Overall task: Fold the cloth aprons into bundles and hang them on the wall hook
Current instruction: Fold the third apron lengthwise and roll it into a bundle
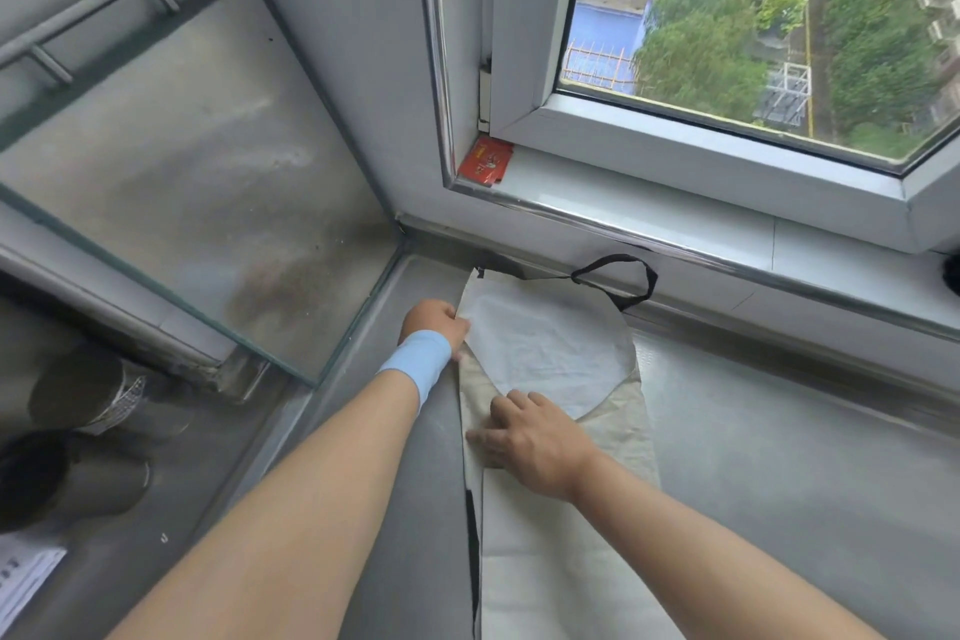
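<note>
Head view looks down on a pale cloth apron (550, 353) lying lengthwise on a grey countertop (779, 431), folded into a narrow strip that runs from the bottom edge toward the window sill (675, 218). Its black neck loop (623, 276) rests at the far end against the base of the sill, and a black tie strap (472, 551) trails along the near left edge.

The left hand (434, 320), with a light blue wristband (418, 361), reaches to the far left edge of the apron, its fingers curled and pinching the cloth there. The right hand (535, 437) lies palm down on the middle of the strip, fingers straight and slightly spread, pressing the fold flat.

A red packet (485, 161) sits in the sill's left corner; its gold print is too small to read. To the left stand a stained glass panel (182, 172), a metal bar handle (88, 10) and two steel cups (104, 400). A printed sheet (26, 582) at the lower left is illegible.
</note>
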